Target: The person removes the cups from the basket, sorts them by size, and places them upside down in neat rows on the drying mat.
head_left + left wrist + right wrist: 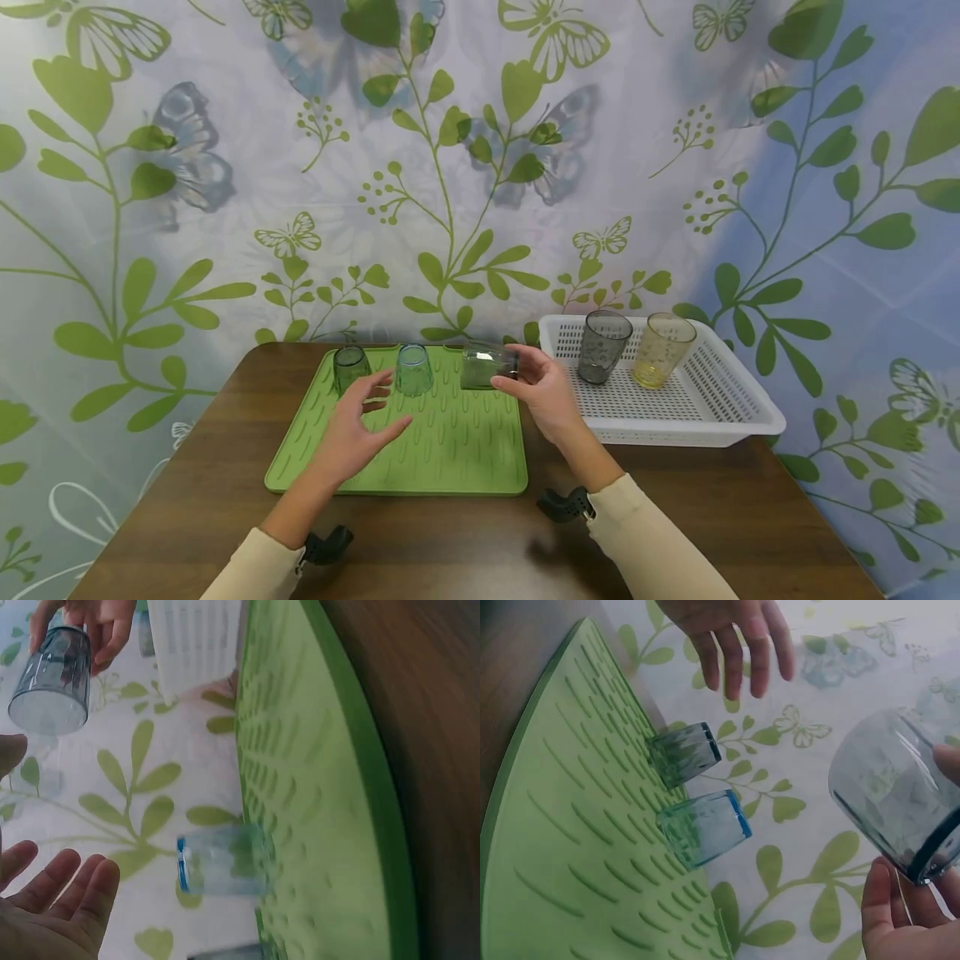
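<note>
My right hand [546, 392] grips a clear grey drinking glass [483, 368] at one end and holds it sideways above the right part of a green ridged drying mat [465, 450]. My left hand [352, 433] hovers over the mat's left part, fingers spread and loosely bent, with nothing in it. Behind it a blue-tinted glass [414, 372] and a dark grey glass [348, 365] stand on the mat near its back edge. Both also show in the right wrist view, the blue-tinted glass [705, 829] beside the dark grey glass [686, 756].
A white slatted plastic basket [675, 430] sits to the right of the mat. Inside it stand a dark grey patterned glass [603, 348] and a yellowish glass [663, 350]. A leaf-and-butterfly patterned curtain [480, 167] hangs behind the brown wooden table [420, 542].
</note>
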`<action>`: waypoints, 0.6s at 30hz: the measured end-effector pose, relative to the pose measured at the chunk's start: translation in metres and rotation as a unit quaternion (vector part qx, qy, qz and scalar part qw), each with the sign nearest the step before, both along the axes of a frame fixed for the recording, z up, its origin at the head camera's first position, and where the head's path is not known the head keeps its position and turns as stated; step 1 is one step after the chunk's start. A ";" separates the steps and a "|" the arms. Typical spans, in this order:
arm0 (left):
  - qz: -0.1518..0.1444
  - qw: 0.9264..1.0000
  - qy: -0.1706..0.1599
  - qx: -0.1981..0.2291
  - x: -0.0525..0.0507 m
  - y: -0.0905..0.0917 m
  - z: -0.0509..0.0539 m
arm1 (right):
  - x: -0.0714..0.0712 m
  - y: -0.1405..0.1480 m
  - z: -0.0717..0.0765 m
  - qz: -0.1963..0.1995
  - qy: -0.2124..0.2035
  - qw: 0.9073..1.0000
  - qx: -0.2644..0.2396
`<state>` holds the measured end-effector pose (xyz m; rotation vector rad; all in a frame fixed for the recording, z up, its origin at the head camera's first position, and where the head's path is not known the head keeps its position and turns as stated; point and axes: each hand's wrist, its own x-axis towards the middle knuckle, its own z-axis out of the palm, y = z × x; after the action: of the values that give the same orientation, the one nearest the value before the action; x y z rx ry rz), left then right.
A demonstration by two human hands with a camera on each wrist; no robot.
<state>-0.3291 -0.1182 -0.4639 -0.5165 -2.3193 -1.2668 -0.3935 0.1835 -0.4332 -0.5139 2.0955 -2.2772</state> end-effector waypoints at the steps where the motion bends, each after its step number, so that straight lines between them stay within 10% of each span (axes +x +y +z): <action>1: 0.006 1.000 -0.002 -0.008 0.002 -0.005 -0.001 | -0.001 -0.002 -0.001 -0.009 -0.003 1.000 -0.003; 18: 0.114 0.981 -0.055 -0.147 0.021 -0.062 -0.021 | -0.022 -0.028 -0.023 -0.092 -0.023 0.995 -0.022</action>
<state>-0.3084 -0.1804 -0.4845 -0.2664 -2.5892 -0.8731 -0.4151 0.1553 -0.4565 -0.2746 2.1587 -2.4097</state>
